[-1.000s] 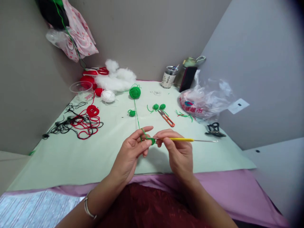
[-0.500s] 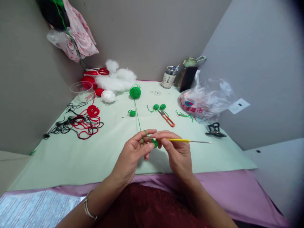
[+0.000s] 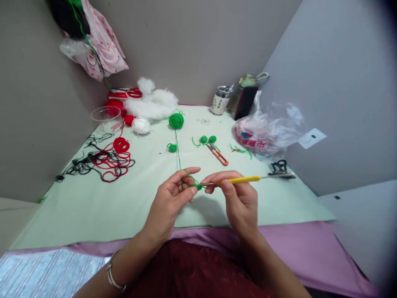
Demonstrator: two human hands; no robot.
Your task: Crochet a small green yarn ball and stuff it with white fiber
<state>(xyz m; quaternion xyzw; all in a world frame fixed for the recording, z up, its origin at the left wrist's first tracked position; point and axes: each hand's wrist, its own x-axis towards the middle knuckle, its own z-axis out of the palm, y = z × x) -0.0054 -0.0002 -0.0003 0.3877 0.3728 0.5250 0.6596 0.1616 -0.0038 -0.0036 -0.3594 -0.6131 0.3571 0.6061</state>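
Note:
Between thumb and fingers, my left hand pinches a small green crochet piece. Green yarn runs over its raised index finger, back to a green yarn ball. My right hand grips a crochet hook with a yellow handle; its left tip meets the green piece, and its other metal end points right. Farther back lie two small green crocheted balls, orange-handled thread snips and a small green yarn bundle.
On the left are tangled black and red yarn, a clear plastic cup, a white yarn ball and white stuffing. To the right sit a plastic bag, a black claw clip, a phone and a pen holder.
My right hand has moved right with the hook, drawing its tip away from my left fingers. The green piece has tilted, and my left index finger is more extended.

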